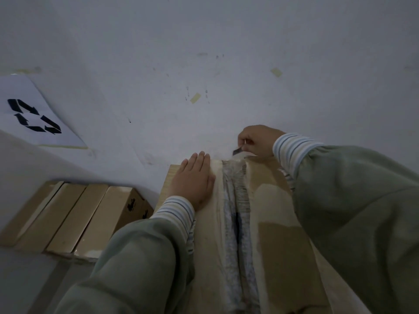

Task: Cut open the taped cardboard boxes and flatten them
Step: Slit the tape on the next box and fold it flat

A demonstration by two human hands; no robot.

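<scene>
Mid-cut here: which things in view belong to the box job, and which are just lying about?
Belongs to the job:
cardboard box with taped seam
blade, pinched in right hand
left hand, flat on the box
row of boxes at left

Lying about:
recycling-symbol sheet
tape scraps on the wall

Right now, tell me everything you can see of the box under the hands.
The box is brown cardboard, lying with its long top face up, near a pale wall. A wide band of clear tape runs down the centre seam, wrinkled and whitish, with a dark slit showing along it. The left hand presses flat on the top, left of the tape. The right hand holds a small blade at the far end of the seam.
</scene>
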